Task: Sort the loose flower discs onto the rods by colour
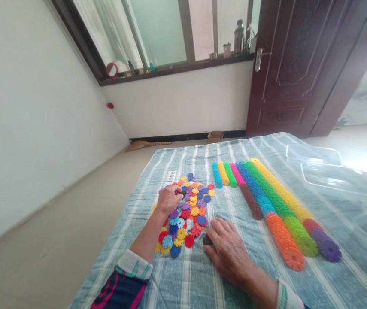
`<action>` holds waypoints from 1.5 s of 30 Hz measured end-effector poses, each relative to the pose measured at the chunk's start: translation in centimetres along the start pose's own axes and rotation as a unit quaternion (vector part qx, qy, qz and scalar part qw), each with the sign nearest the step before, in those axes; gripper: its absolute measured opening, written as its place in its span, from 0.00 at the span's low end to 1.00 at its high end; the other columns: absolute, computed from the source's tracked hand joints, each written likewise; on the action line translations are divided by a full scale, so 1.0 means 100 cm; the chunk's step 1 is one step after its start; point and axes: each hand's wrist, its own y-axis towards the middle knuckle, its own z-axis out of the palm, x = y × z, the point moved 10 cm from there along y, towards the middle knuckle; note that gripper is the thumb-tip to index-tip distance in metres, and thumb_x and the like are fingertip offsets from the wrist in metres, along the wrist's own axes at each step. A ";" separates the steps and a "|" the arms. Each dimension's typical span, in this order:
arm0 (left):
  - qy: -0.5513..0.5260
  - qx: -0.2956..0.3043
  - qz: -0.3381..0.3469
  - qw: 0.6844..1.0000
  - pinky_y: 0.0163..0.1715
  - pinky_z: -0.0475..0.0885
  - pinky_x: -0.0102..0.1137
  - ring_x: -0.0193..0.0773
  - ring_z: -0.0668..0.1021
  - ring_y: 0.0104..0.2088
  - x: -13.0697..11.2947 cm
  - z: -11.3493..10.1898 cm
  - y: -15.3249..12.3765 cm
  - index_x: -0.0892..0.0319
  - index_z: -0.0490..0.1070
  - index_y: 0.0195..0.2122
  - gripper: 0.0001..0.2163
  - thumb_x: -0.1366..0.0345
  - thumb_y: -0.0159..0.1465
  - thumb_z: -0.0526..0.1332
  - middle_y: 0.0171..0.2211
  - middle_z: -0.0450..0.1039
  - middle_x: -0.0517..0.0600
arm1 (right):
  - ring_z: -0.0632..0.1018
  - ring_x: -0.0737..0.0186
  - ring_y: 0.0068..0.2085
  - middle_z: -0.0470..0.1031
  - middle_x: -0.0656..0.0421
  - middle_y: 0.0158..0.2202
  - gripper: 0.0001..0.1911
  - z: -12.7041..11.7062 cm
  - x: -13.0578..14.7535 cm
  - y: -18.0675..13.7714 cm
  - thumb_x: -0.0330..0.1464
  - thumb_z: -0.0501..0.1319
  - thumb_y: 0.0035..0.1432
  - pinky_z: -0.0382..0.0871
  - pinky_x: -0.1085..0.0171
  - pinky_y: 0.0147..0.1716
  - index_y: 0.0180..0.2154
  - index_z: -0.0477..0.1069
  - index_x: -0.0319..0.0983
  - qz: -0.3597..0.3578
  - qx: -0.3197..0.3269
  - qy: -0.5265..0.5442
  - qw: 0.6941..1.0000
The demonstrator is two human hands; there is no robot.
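- Your left hand (169,199) pinches a dark disc (183,195) between thumb and fingertips, over the far part of the pile of loose discs (195,211).
- Your right hand (230,249) curls, thumb and fingers closed about a dark piece (207,240) just right of the pile's near end (how many discs make it up, your fingers hide).
- The key relation: the dark disc lies far and left of your right hand, with part of the pile between. Your left hand is the nearer one to it, touching it. The pile's long axis runs from far to near; you cannot tell the dark piece's own axis.
- Counted: one dark disc shows at your left fingertips, one dark piece at your right. The loose discs overlap too much for a sure count.
- To the right on the striped cloth (131,223) lie seven rows of overlapping discs: three short rows (223,174) and four longer rows (275,199), these slanting from far left to near right.
- Farther right sit at least two clear containers (341,184).
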 end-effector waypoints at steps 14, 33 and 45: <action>-0.317 0.197 -0.122 0.920 0.26 0.67 0.27 0.31 0.72 0.23 -0.046 0.051 -0.111 0.60 0.74 0.27 0.06 0.64 0.49 0.62 0.21 0.71 0.44 | 0.76 0.53 0.40 0.76 0.53 0.38 0.08 -0.018 0.003 -0.003 0.26 0.64 0.57 0.73 0.56 0.39 0.39 0.70 0.38 -0.048 -0.128 0.066 0.988; -0.228 0.156 -0.042 0.960 0.37 0.71 0.31 0.39 0.78 0.32 -0.066 0.046 -0.102 0.58 0.78 0.27 0.07 0.62 0.52 0.63 0.28 0.79 0.48 | 0.78 0.52 0.41 0.78 0.53 0.39 0.17 -0.010 -0.012 0.007 0.26 0.65 0.53 0.74 0.56 0.39 0.46 0.72 0.37 0.039 -0.097 0.083 0.991; -0.068 0.077 0.124 0.987 0.36 0.69 0.29 0.36 0.77 0.32 -0.138 0.080 -0.018 0.58 0.78 0.29 0.08 0.73 0.55 0.59 0.28 0.78 0.47 | 0.74 0.58 0.37 0.74 0.58 0.34 0.08 -0.029 -0.013 -0.033 0.22 0.57 0.56 0.69 0.61 0.37 0.34 0.69 0.40 -0.078 -0.014 -0.015 0.997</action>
